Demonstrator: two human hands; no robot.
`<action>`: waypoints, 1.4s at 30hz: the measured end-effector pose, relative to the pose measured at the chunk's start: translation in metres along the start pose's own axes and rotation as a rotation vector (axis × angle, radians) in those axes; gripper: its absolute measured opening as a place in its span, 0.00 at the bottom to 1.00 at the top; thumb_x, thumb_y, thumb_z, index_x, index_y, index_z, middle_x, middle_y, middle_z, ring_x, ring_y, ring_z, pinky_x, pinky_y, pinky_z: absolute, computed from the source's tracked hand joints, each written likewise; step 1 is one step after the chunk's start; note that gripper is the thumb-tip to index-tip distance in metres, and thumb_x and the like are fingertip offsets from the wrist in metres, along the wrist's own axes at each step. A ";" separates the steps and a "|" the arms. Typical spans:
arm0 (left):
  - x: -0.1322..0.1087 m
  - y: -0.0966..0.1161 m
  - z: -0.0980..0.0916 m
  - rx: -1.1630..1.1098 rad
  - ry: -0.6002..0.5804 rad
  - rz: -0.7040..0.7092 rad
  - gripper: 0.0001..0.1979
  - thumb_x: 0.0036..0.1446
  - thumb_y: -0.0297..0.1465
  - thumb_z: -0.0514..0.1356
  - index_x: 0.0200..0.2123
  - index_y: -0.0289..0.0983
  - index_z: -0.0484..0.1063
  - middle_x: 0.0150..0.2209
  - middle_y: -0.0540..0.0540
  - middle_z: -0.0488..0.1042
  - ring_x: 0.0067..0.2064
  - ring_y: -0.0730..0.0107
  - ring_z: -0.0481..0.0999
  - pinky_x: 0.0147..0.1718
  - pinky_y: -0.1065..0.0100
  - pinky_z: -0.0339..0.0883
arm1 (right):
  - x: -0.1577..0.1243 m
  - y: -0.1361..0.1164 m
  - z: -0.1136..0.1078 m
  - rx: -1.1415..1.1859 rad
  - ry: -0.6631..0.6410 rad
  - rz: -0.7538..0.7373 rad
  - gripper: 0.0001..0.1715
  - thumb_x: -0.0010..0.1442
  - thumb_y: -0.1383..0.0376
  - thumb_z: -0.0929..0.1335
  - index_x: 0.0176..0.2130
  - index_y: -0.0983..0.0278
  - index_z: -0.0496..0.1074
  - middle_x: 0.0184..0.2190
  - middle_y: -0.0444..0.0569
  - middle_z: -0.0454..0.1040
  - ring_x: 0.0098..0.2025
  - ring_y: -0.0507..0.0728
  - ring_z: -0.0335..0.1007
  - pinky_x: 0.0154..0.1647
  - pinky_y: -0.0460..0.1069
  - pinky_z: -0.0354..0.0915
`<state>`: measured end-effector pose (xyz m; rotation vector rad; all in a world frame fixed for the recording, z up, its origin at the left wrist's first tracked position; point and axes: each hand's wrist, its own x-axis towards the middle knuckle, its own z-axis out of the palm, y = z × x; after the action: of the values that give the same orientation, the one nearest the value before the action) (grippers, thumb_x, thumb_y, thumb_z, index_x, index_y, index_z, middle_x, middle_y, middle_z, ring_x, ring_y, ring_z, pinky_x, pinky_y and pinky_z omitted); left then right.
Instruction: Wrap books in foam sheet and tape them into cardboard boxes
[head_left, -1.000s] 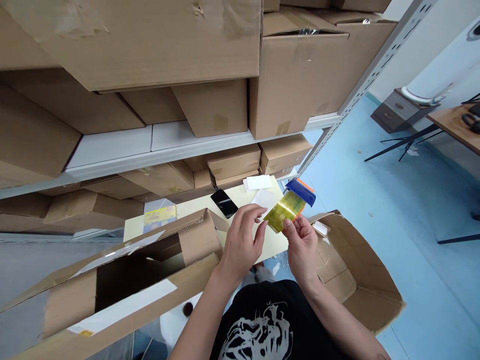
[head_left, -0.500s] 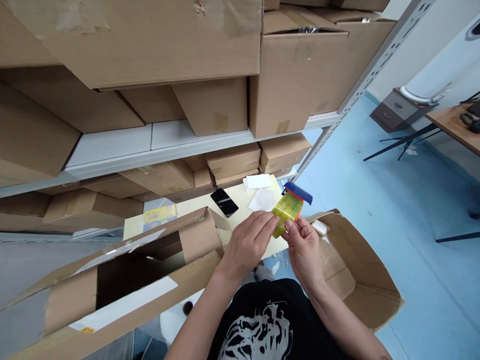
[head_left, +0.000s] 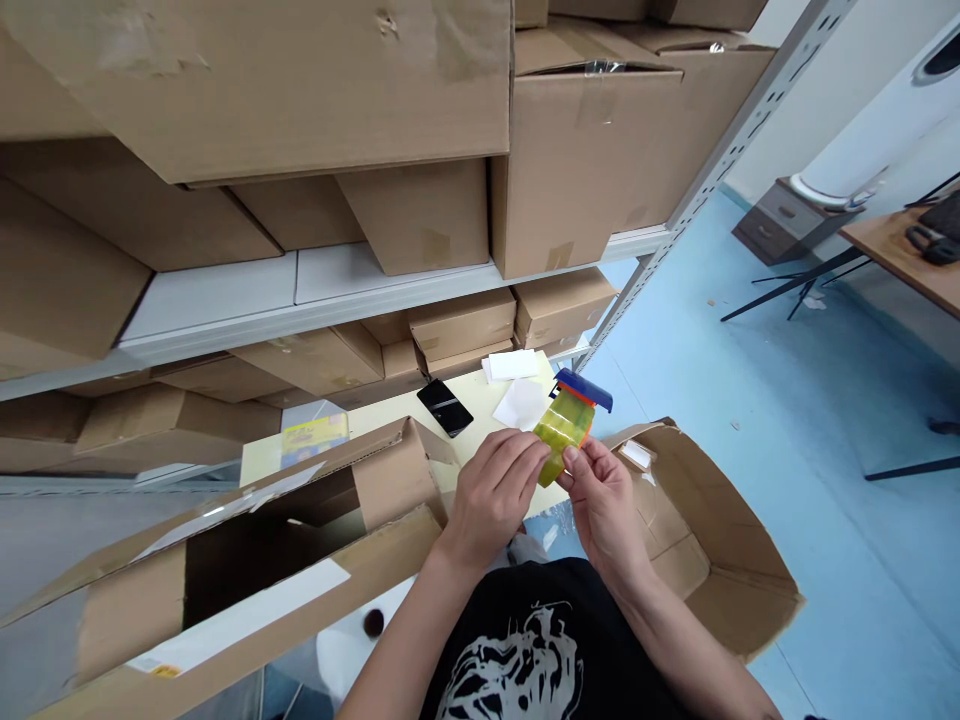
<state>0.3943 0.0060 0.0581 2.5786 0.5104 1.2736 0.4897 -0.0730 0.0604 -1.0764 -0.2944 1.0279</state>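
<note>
My right hand (head_left: 604, 510) grips the lower edge of a small plastic squeegee (head_left: 564, 432), which has a blue top bar, an orange edge and a translucent yellow blade or film. My left hand (head_left: 493, 495) is right beside it, with the fingertips pressed against the yellow part's left side. The lower part of the yellow piece is partly hidden behind my right fingers. Both hands are above a pale yellow board (head_left: 480, 420), with a black smartphone (head_left: 445, 407) and white paper sheets (head_left: 521, 403) lying on it.
An open cardboard box (head_left: 701, 530) sits to the right of my hands and a long open carton (head_left: 247, 560) to the left. Metal shelving (head_left: 300, 310) with stacked cartons stands ahead. Blue floor (head_left: 720, 400) stretches to the right, toward a wooden desk (head_left: 900, 255).
The squeegee has turned more upright and moved slightly left. My left hand has stayed close against it, and the view has shifted slightly.
</note>
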 end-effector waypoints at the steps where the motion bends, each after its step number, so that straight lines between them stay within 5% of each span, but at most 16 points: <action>1: 0.000 0.000 0.000 0.005 0.003 -0.002 0.08 0.56 0.20 0.58 0.39 0.34 0.68 0.34 0.45 0.74 0.39 0.68 0.74 0.40 0.65 0.72 | 0.000 0.000 0.000 -0.004 -0.001 0.004 0.11 0.55 0.57 0.70 0.35 0.62 0.72 0.29 0.46 0.77 0.27 0.53 0.70 0.31 0.51 0.68; 10: -0.006 -0.002 0.003 -0.060 -0.012 -0.075 0.08 0.57 0.23 0.58 0.40 0.36 0.66 0.49 0.40 0.72 0.51 0.64 0.72 0.48 0.61 0.72 | 0.014 -0.017 0.001 -0.106 0.043 -0.160 0.12 0.54 0.58 0.71 0.38 0.61 0.73 0.34 0.47 0.77 0.35 0.54 0.72 0.37 0.50 0.68; 16: 0.012 -0.005 -0.010 0.069 -0.111 -0.027 0.16 0.57 0.25 0.58 0.50 0.38 0.66 0.46 0.42 0.74 0.47 0.63 0.74 0.44 0.61 0.73 | 0.018 -0.015 0.000 -0.118 0.002 -0.107 0.11 0.56 0.58 0.70 0.38 0.61 0.74 0.33 0.47 0.77 0.33 0.53 0.72 0.35 0.49 0.68; 21: 0.013 -0.008 -0.008 0.086 -0.079 0.048 0.15 0.57 0.23 0.59 0.48 0.35 0.68 0.45 0.42 0.75 0.46 0.65 0.74 0.45 0.63 0.73 | 0.019 -0.013 -0.001 -0.099 -0.020 -0.096 0.10 0.56 0.60 0.70 0.38 0.62 0.74 0.33 0.46 0.77 0.32 0.51 0.70 0.35 0.47 0.66; 38: 0.000 -0.013 0.001 0.038 -0.045 -0.016 0.08 0.59 0.24 0.56 0.42 0.36 0.69 0.39 0.44 0.76 0.42 0.67 0.76 0.44 0.65 0.74 | 0.020 -0.002 -0.005 -0.135 -0.018 -0.054 0.11 0.54 0.58 0.71 0.37 0.62 0.74 0.32 0.46 0.77 0.30 0.52 0.69 0.32 0.47 0.65; 42: -0.006 -0.011 0.008 0.036 -0.067 -0.004 0.06 0.58 0.24 0.57 0.39 0.36 0.69 0.45 0.42 0.75 0.46 0.65 0.75 0.46 0.63 0.73 | 0.021 -0.011 -0.004 -0.138 -0.008 -0.089 0.11 0.54 0.60 0.71 0.37 0.62 0.74 0.34 0.47 0.77 0.30 0.52 0.70 0.32 0.48 0.66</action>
<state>0.3947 0.0131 0.0450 2.6380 0.5304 1.1822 0.5092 -0.0596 0.0626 -1.1733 -0.4210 0.9423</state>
